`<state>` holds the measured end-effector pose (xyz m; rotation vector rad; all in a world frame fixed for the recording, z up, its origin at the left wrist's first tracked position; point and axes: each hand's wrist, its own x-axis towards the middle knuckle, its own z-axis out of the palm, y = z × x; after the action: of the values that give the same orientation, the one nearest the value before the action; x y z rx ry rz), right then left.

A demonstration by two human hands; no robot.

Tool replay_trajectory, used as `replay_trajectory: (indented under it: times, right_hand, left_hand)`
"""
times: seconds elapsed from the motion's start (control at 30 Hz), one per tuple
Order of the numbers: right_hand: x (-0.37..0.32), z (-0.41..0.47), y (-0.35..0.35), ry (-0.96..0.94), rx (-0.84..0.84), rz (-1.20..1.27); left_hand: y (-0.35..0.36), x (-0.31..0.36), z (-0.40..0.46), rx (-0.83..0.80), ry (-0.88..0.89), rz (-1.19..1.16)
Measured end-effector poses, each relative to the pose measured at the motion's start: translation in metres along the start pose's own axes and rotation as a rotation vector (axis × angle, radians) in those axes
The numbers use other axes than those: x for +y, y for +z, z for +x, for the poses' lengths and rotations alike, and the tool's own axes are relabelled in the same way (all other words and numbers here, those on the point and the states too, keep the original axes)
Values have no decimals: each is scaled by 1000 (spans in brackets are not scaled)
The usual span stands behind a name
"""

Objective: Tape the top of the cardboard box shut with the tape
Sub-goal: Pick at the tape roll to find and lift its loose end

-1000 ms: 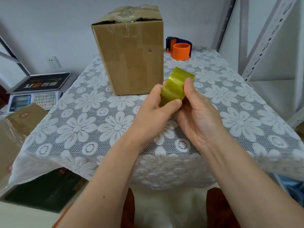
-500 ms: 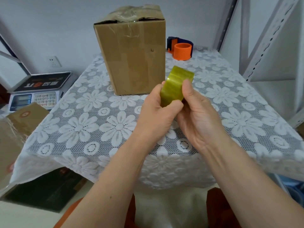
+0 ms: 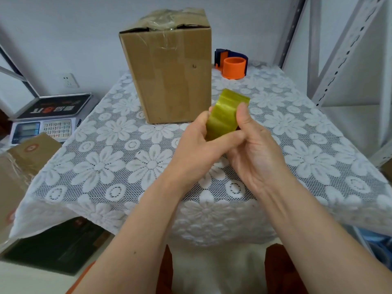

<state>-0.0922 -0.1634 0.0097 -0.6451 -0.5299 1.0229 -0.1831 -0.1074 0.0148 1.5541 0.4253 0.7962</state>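
A tall brown cardboard box (image 3: pixel 169 75) stands upright at the back middle of the table, its top flaps rumpled and covered with wrinkled clear tape. In front of it, above the table, both hands hold a yellowish roll of tape (image 3: pixel 224 115). My left hand (image 3: pixel 199 149) grips the roll from the left, thumb lying across its lower face. My right hand (image 3: pixel 254 145) grips it from the right, thumb pressed on the roll's upper face.
An orange and blue tape dispenser (image 3: pixel 232 65) sits behind the box at the right. The table wears a white lace cloth (image 3: pixel 118 158). A weighing scale (image 3: pixel 44 124) and a small carton (image 3: pixel 23 162) are at the left, metal shelving (image 3: pixel 331 60) at the right.
My hands have kept the roll in nearly the same place. My left thumb has slid further right along its lower face.
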Motion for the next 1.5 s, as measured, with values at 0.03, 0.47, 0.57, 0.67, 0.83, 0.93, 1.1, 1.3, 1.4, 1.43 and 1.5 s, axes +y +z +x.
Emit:
replay_trajectory:
  times: [0.03, 0.47, 0.57, 0.67, 0.83, 0.93, 1.1, 1.3, 1.4, 1.43, 1.5]
  right_hand:
    - [0, 0, -1, 1, -1, 14]
    - [-4, 1, -1, 27, 11, 56]
    - [-4, 1, 1, 7, 23, 77]
    - [-4, 3, 2, -49, 65, 91]
    - [-6, 5, 1, -131, 150, 52]
    - [-4, 5, -1, -148, 183, 35]
    - [1, 4, 1, -165, 162, -14]
    - [1, 1, 4, -187, 140, -127]
    - [2, 0, 4, -179, 137, -156]
    - [2, -1, 4, -178, 137, -161]
    - [2, 0, 4, -178, 141, -160]
  left_hand:
    - [0, 0, 0, -17, -3, -25]
    - [-9, -1, 4, -128, 80, 9]
    - [-3, -1, 0, -15, 58, 17]
    - [3, -4, -1, 264, 83, 108]
    - [6, -2, -2, 446, 192, 208]
    - [13, -5, -3, 410, 174, 217]
    - [17, -4, -2, 458, 141, 208]
    - [16, -2, -3, 527, 42, 21]
    - [15, -2, -2, 552, -16, -88]
    - [15, -2, -2, 552, -25, -100]
    - [17, -2, -3, 548, -25, -94]
